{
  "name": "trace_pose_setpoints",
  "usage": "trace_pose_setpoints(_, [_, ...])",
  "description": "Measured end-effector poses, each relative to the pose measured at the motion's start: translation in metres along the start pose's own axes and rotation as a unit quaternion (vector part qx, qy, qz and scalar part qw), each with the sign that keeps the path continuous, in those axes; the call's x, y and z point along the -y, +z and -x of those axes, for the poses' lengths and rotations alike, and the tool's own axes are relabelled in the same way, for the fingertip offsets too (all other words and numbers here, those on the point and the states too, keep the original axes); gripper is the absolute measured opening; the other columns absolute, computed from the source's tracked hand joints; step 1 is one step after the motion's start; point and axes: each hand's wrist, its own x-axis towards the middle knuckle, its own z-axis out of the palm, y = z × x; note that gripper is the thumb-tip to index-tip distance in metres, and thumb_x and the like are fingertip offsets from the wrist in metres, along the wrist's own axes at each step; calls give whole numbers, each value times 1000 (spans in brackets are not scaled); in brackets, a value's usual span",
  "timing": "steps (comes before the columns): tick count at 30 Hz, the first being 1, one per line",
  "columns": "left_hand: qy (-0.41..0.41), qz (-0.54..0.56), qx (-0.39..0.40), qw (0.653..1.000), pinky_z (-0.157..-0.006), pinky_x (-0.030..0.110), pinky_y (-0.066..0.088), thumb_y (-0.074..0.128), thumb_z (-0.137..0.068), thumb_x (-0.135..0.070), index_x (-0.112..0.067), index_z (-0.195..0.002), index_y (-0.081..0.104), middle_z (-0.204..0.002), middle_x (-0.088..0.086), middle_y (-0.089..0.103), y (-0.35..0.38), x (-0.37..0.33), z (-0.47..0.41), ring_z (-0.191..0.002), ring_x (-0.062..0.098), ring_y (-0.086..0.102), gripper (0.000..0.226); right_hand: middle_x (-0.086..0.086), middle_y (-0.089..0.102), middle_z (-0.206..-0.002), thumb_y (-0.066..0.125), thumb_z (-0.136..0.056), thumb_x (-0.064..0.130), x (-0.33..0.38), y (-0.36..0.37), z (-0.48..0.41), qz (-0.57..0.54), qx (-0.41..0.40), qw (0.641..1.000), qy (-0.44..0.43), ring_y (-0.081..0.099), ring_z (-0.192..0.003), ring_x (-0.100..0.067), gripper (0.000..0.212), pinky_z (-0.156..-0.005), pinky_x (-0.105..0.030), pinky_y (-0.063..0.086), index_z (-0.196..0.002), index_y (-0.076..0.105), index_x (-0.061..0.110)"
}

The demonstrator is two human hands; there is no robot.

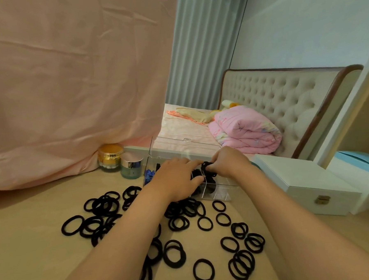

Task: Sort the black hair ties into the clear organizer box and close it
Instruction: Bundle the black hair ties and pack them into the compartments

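Black hair ties (104, 206) lie scattered on the beige table (35, 244), on the near side, under and around both forearms. In the head view, the only one given, the clear organizer box (217, 194) stands directly beyond them, with its long axis going from left to right in front of the person. Its lid (184, 146) stands upright at the far edge, so the compartments are open from above. Both hands are over the box. The right hand (229, 161) pinches a small bunch of ties (206, 166) above the middle compartments. The left hand (177, 178) lies flat with rather straight fingers, and the tips reach the stored ties (195, 175); whether it presses them I cannot tell. I judge that the bunch must go only downward, into the compartment just under it. For the next pick the loose ties lie back toward the person, and the thicker heap is on the left hand's side.
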Motion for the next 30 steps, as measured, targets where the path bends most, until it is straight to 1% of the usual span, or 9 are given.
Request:
trace_pose_setpoints(6, [13, -15, 13, 1000, -117, 42, 21, 35, -101, -54, -47, -151, 29, -156, -1, 37, 1, -1, 3, -143, 24, 31, 51, -4, 68, -95, 60, -92, 23, 13, 14, -10, 134, 69, 988, -23, 65, -88, -22, 21, -74, -33, 54, -110, 71, 19])
trace_pose_setpoints(10, [11, -28, 21, 999, -119, 43, 18, 33, -101, -57, -46, -151, 32, -159, 0, 32, 2, -1, 4, -146, 23, 26, 51, -9, 68, -123, 49, -101, 24, 8, -8, 2, 63, 145, 985, -66, 62, -112, -27, 33, -95, -38, 51, -124, 70, 14])
trace_pose_setpoints(13, [12, -28, 23, 999, -119, 42, 18, 33, -101, -57, -45, -152, 32, -159, 0, 32, 2, -2, 3, -146, 23, 25, 52, -2, 59, -142, 46, -102, 17, -5, -25, 18, -24, 105, 990, -86, 53, -131, -20, 40, -104, -30, 40, -139, 61, 16])
trace_pose_setpoints(15, [11, -25, 19, 999, -119, 42, 19, 33, -100, -58, -44, -152, 33, -159, -1, 33, 2, -2, 3, -146, 22, 27, 53, 5, 58, -145, 45, -97, 15, -14, -25, 28, -44, 60, 990, -117, 50, -134, -16, 45, -112, -31, 37, -138, 62, 25])
trace_pose_setpoints(18, [14, -22, 7, 1000, -117, 40, 22, 36, -99, -57, -40, -153, 31, -156, -2, 37, 3, -2, 4, -143, 22, 31, 57, 9, 61, -141, 41, -94, 26, -21, -8, 40, 11, 66, 983, -170, 51, -132, -16, 46, -114, -41, 36, -131, 65, 36])
trace_pose_setpoints(21, [16, -31, 5, 999, -118, 39, 21, 38, -98, -59, -36, -154, 29, -157, -3, 36, 2, -3, 4, -144, 21, 31, 62, 10, 42, -158, 29, -94, 39, -18, 13, 47, 123, 57, 966, -220, 27, -150, -12, 55, -123, -50, 9, -144, 53, 37])
trace_pose_setpoints(23, [20, -41, 9, 999, -120, 39, 18, 37, -98, -60, -35, -156, 25, -161, -2, 31, 2, -3, 6, -147, 20, 26, 64, 9, 40, -160, 25, -99, 42, -15, 20, 46, 153, 68, 958, -231, 18, -153, -14, 54, -124, -53, 0, -147, 50, 36])
trace_pose_setpoints(27, [19, -78, 34, 996, -125, 40, 5, 32, -97, -67, -33, -160, 13, -169, 2, 9, 1, -2, 6, -155, 20, 6, 73, 5, 47, -155, 28, -91, 48, -11, 12, 46, 125, 69, 966, -214, 28, -149, -16, 58, -124, -54, 4, -137, 60, 33])
trace_pose_setpoints(30, [20, -91, 52, 994, -125, 40, 4, 32, -97, -68, -32, -160, 14, -169, 2, 10, 1, -1, 5, -155, 19, 7, 74, 5, 36, -161, 35, -89, 53, -14, 12, 51, 88, 76, 971, -208, 24, -150, -15, 67, -125, -50, 6, -152, 43, 30])
